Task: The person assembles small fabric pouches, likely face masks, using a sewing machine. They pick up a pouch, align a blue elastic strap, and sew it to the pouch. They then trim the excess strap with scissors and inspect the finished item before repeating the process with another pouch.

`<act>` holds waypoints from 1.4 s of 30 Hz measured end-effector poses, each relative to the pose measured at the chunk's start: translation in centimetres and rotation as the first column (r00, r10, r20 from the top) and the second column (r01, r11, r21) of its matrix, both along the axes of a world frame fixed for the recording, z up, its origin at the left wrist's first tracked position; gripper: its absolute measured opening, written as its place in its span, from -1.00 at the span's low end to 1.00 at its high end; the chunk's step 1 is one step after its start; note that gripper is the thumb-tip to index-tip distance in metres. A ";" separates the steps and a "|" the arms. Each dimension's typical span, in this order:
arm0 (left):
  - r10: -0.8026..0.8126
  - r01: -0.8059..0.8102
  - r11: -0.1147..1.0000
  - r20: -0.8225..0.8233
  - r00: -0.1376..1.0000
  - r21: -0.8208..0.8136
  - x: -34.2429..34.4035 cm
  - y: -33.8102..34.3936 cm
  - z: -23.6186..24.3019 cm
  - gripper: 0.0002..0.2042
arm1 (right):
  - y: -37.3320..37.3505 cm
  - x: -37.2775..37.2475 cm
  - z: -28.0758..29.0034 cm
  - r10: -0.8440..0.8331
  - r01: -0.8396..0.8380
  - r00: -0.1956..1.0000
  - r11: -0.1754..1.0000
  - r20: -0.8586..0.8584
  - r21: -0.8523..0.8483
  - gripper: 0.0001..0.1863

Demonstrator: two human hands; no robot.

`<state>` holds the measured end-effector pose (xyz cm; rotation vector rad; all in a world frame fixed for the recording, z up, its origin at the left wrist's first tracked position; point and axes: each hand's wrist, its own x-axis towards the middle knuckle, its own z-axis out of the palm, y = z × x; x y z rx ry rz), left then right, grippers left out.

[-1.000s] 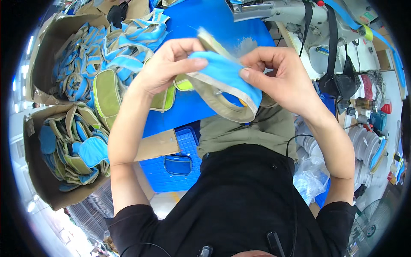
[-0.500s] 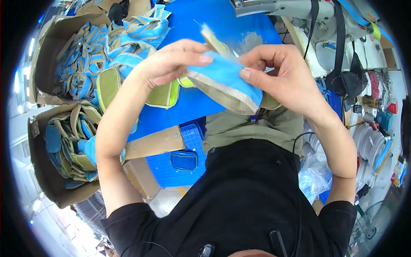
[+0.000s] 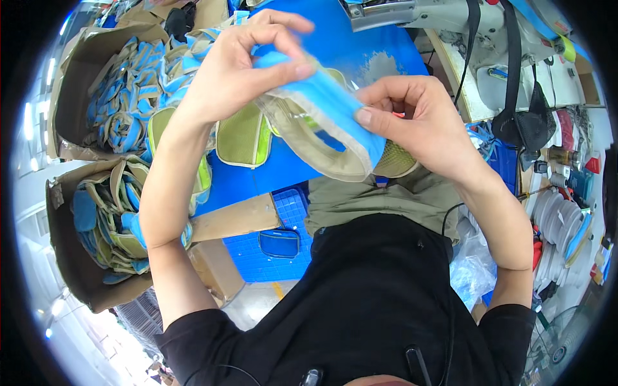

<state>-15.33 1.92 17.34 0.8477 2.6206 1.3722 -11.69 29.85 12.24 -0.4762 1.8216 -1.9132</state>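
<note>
A sewn blue fabric piece [image 3: 325,90] with a beige edge hangs as an open loop, with olive mesh and some lime green visible inside and behind it. My left hand [image 3: 238,77] grips its upper left end between thumb and bent fingers, one finger raised and slightly blurred. My right hand [image 3: 418,128] pinches the right end near the blue face, its other fingers curled. Behind the piece, green-edged mesh pouches [image 3: 241,138] lie on the blue work surface [image 3: 386,38].
Cardboard boxes of blue-beige strips [image 3: 125,96] and green-blue pieces [image 3: 112,235] stand at left. A sewing machine [image 3: 438,19] with hanging black straps is at upper right, cluttered supplies [image 3: 566,161] at right. A blue crate [image 3: 251,264] and plastic bag [image 3: 470,270] sit below.
My left hand has risen up and leftward, drawing that end of the fabric piece with it and stretching the loop diagonally. My right hand stays nearly in place, slightly lower.
</note>
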 end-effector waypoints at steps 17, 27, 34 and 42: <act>-0.034 0.013 0.998 0.382 0.923 0.056 -7.8 0.8 1.9 -0.83 | -1.2 -3.9 -0.2 -0.019 0.169 0.920 0.920 0.390 -0.354 -0.73; 0.056 -0.089 0.994 0.404 0.913 0.063 -11.7 1.3 1.4 -0.51 | -1.8 -6.3 0.3 -0.031 0.302 0.845 0.852 0.534 -0.428 -0.65; -0.168 -0.009 0.934 0.459 0.873 0.358 -16.2 -1.6 -0.5 -0.60 | -2.9 -6.6 0.5 -0.082 0.427 0.802 0.771 0.591 -0.472 -0.69; -0.328 0.175 0.924 0.473 0.817 0.339 -18.7 -1.6 -0.4 -0.56 | -4.5 -6.0 0.5 -0.195 0.543 0.760 0.715 0.620 -0.441 -0.75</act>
